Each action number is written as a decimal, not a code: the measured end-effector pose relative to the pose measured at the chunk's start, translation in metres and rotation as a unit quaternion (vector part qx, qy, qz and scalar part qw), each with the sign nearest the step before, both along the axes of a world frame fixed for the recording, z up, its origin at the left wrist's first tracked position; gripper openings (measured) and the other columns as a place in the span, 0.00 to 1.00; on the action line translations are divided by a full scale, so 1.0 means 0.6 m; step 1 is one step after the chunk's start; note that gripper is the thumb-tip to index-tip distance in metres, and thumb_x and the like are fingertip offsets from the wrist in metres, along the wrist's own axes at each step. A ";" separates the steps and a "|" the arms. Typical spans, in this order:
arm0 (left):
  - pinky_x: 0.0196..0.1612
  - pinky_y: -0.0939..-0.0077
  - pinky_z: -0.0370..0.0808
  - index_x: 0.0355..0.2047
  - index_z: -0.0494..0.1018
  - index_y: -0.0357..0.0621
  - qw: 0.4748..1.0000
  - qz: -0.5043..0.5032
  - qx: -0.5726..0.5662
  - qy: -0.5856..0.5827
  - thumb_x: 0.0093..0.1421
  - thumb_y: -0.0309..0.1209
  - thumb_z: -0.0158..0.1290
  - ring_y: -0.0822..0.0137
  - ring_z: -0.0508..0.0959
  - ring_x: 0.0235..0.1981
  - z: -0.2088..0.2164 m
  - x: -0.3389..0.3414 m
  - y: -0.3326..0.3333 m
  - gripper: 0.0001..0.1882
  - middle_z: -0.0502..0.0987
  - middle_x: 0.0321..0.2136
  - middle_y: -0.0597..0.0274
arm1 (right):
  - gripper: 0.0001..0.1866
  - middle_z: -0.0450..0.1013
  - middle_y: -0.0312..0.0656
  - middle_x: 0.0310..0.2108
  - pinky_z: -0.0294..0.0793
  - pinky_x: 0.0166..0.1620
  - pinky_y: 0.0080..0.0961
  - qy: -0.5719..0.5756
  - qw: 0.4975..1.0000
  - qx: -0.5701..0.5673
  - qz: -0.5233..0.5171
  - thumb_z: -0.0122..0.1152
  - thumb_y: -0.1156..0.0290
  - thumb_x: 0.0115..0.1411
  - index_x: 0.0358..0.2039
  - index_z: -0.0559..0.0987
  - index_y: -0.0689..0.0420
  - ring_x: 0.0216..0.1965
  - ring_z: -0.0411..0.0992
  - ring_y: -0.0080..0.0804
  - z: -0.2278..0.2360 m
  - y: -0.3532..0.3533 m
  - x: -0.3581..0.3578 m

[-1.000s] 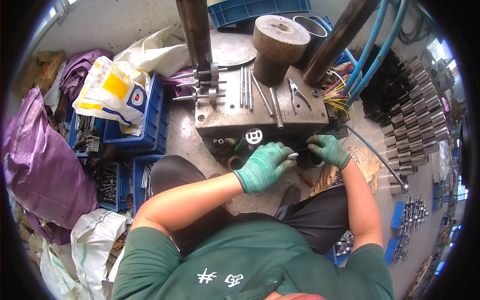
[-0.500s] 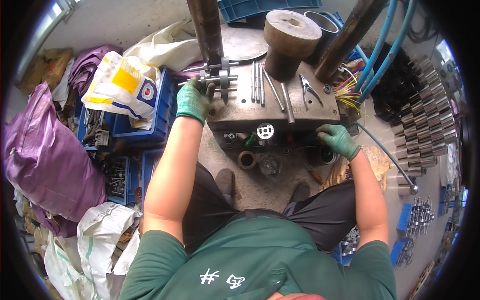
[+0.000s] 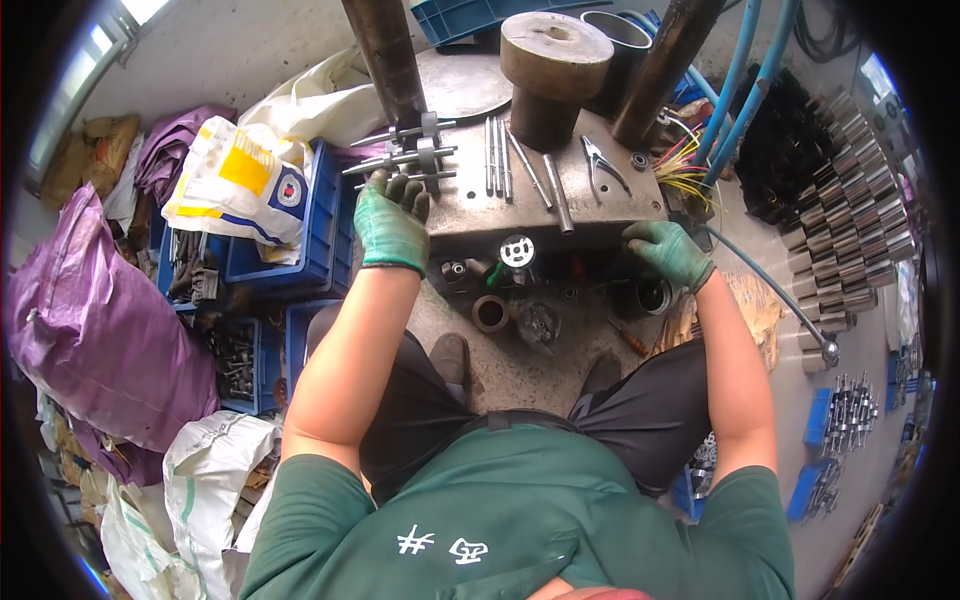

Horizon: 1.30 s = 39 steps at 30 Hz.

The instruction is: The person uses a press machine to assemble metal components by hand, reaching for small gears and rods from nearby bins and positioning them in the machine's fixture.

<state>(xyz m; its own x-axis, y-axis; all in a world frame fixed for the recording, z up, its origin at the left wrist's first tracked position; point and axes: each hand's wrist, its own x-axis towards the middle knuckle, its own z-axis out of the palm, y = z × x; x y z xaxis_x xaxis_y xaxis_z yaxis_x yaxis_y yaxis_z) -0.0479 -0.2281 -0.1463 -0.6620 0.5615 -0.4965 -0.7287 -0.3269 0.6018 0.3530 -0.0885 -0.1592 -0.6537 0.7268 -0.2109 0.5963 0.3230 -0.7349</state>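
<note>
My left hand (image 3: 393, 222), in a green glove with darkened fingertips, is open just below several metal shafts with round collars (image 3: 428, 155) at the left end of the steel block (image 3: 480, 218). Its fingers point up toward them, and I see nothing held. At the block's right front edge, my right hand (image 3: 672, 252), gloved the same way, has its fingers curled in. Whatever they may hold is hidden. Between the hands, thin metal rods (image 3: 497, 160), a thicker rod (image 3: 558, 195) and pliers (image 3: 603, 168) lie on the block. A slotted round disc (image 3: 517, 251) sits below its front edge.
A heavy flanged steel cylinder (image 3: 555, 60) stands between two dark pillars at the back. Blue crates (image 3: 320, 220) and a purple sack (image 3: 110, 330) crowd the left. Stacked metal cylinders (image 3: 860, 220) fill the right, near blue hoses (image 3: 755, 90). A metal ring (image 3: 490, 314) lies on the floor.
My left hand has come away from the collared shafts, and its fingers have opened. My right hand stays curled at the front edge. The whole view has shifted slightly.
</note>
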 end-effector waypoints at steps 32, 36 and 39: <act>0.62 0.54 0.75 0.52 0.82 0.46 0.610 -0.278 -0.649 0.360 0.62 0.46 0.57 0.43 0.81 0.56 -0.581 -0.264 -0.733 0.23 0.83 0.51 0.41 | 0.16 0.79 0.36 0.36 0.76 0.38 0.26 -0.064 0.986 -0.154 0.019 0.59 0.69 0.67 0.51 0.81 0.65 0.34 0.75 0.24 -0.024 0.005 0.007; 0.69 0.55 0.69 0.62 0.77 0.46 0.557 -0.322 -0.686 0.341 0.59 0.50 0.59 0.46 0.74 0.65 -0.616 -0.223 -0.735 0.34 0.74 0.63 0.43 | 0.15 0.77 0.35 0.33 0.73 0.34 0.24 -0.058 0.989 -0.137 -0.001 0.59 0.70 0.68 0.51 0.80 0.65 0.30 0.73 0.22 -0.065 0.031 0.039; 0.70 0.55 0.68 0.65 0.73 0.44 0.572 -0.329 -0.671 0.340 0.57 0.51 0.61 0.44 0.71 0.68 -0.626 -0.201 -0.729 0.39 0.71 0.67 0.39 | 0.17 0.79 0.37 0.36 0.75 0.34 0.25 -0.086 0.986 -0.144 0.009 0.61 0.71 0.68 0.54 0.80 0.65 0.31 0.75 0.24 -0.088 0.058 0.056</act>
